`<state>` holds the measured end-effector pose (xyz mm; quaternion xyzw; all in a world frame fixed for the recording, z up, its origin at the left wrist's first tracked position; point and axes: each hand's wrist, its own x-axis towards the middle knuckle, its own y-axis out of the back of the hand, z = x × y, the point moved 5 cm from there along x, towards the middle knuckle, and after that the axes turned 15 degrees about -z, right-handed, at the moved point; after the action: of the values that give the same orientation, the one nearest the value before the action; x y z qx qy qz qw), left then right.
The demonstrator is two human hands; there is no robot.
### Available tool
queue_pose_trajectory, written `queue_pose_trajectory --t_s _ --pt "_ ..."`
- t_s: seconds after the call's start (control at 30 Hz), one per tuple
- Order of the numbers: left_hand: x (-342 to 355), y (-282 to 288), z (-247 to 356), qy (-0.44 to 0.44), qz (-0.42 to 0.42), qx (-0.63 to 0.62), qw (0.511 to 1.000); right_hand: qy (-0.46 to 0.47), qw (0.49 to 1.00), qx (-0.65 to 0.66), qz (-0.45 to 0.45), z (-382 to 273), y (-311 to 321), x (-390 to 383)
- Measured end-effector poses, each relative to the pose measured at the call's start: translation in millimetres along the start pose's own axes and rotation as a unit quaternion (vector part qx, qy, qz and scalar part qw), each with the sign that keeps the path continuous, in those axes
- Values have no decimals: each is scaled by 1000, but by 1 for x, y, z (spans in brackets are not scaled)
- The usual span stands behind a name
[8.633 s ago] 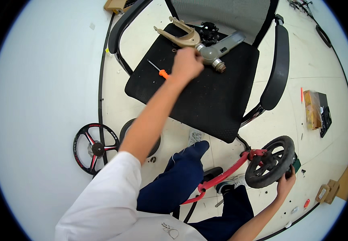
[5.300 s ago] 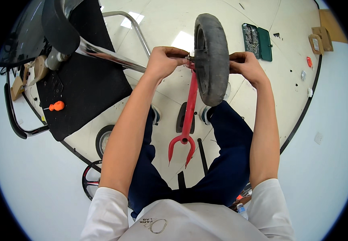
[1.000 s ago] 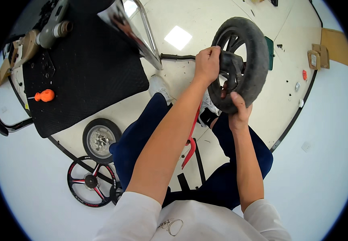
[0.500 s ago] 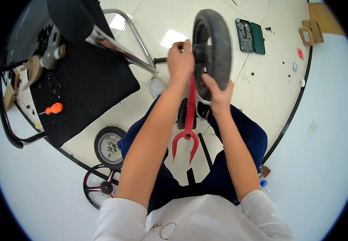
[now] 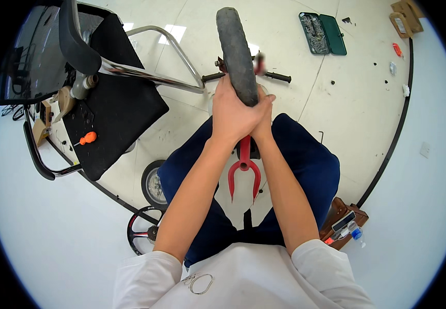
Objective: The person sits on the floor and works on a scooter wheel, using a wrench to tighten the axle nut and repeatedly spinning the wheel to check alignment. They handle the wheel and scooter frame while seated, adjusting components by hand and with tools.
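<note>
A black rubber-tyred wheel (image 5: 237, 56) stands edge-on in front of me, its tread facing me. Wrapped round the left of its near end is my left hand (image 5: 231, 114), closed on the tyre. My right hand (image 5: 263, 116) presses against the right side, also closed, and the two hands meet below the tyre. Most of their fingers are hidden behind it. Under my wrists a red fork (image 5: 244, 166) points its two prongs towards me. Beyond the wheel a handlebar with black grips (image 5: 278, 77) sticks out on both sides.
At left stands a black chair (image 5: 120, 103) bearing an orange-handled screwdriver (image 5: 89, 137). A spoked wheel (image 5: 154, 184) and a black-and-red wheel (image 5: 139, 232) lie near my left leg. A green case of small metal parts (image 5: 331, 35) is on the floor; a brown wooden box (image 5: 338, 208) sits at right.
The wheel has turned from showing its side to edge-on and shifted left. My left hand has gone from its hub to the tyre's near end, joining my right.
</note>
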<state>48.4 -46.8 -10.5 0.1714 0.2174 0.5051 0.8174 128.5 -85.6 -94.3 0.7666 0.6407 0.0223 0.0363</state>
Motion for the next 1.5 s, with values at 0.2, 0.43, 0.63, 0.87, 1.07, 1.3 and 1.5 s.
queue_pose_trajectory --t_s 0.2,0.43,0.63,0.87,1.07,1.3,1.5 --pt "14 -1 2 -1 15 -32 999 -60 995 -26 68 0 -6 -1" --pt "23 11 -5 -19 -12 -20 1000 -61 988 -33 137 -6 -23 -1" --pt "29 20 -13 -15 -40 -20 999 -53 983 -55 169 -9 -34 4" --pt "25 33 -20 -19 -37 -38 998 -28 973 -97 209 -18 -43 6" --pt "15 28 -16 2 -14 -15 1000 -6 988 -72 138 -9 -33 6" --pt "17 27 -26 -11 -23 -126 992 -28 999 -2 20 -15 -20 9" --pt "33 46 -69 100 36 -334 936 -21 952 299 -67 -22 16 21"
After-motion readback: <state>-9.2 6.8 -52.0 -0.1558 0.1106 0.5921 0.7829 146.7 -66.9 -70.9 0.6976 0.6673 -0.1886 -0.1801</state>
